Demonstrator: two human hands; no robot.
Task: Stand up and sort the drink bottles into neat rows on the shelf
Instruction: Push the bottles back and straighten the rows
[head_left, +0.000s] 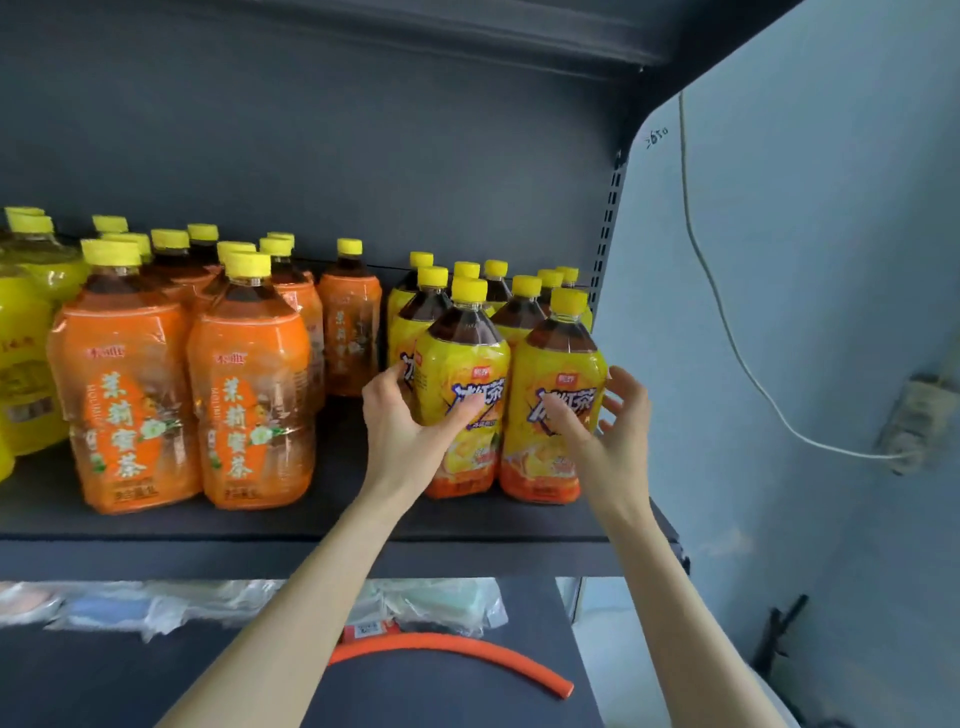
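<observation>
On the shelf's right end: hands at the front pair

Up at the right end of the dark shelf (322, 514), two yellow-label tea bottles stand upright, side by side, near the front edge. Left hand (410, 431) grips the left front bottle (467, 364) — thumb across the label, fingers curled round its side. Right hand (608, 421) is loose — thumb on the right front bottle (563, 358), fingers spread beside it. Orange-label bottles (249, 395) stand further left.

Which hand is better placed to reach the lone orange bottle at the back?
Left. The left hand, on the front-left yellow bottle, is nearer the lone orange bottle than the right hand.
</observation>
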